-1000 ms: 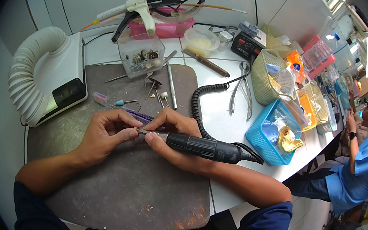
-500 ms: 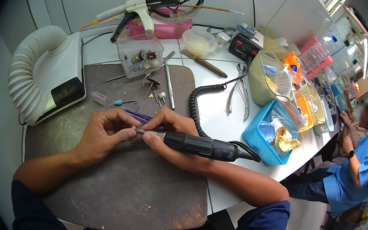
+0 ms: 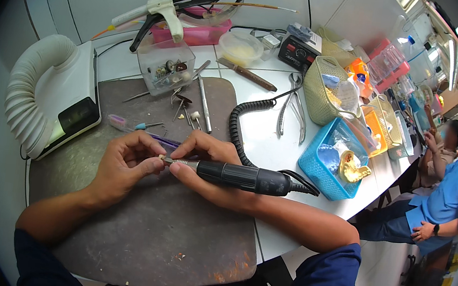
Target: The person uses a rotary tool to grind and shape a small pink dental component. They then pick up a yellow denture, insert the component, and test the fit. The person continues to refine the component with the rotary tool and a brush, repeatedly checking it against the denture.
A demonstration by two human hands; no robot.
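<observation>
My right hand (image 3: pixel 207 154) is closed around a black rotary handpiece (image 3: pixel 242 177), its metal nose pointing left. With thumb and fingertips my left hand (image 3: pixel 126 165) pinches a tiny cream-coloured piece (image 3: pixel 162 157), which looks like a dental crown, though the fingers largely cover it. The handpiece's tip meets or nearly meets that piece; contact cannot be made out. Both hands are close together above a dark grey work mat (image 3: pixel 154 237). Just beyond them lie a purple-handled brush (image 3: pixel 120 123) and a blue-tipped bur (image 3: pixel 145 126).
A suction unit with white hose (image 3: pixel 36 79) stands left. Behind are a clear box of burs (image 3: pixel 164 66), a knife (image 3: pixel 249 74), pliers (image 3: pixel 294 114) and the handpiece's control box (image 3: pixel 298 53). A blue basket (image 3: pixel 333 158) holds dental models at right. Two people are beyond the table.
The whole view has shifted slightly. My hands keep the same grip on the handpiece and small piece. At the far right, the person in blue has lowered an arm.
</observation>
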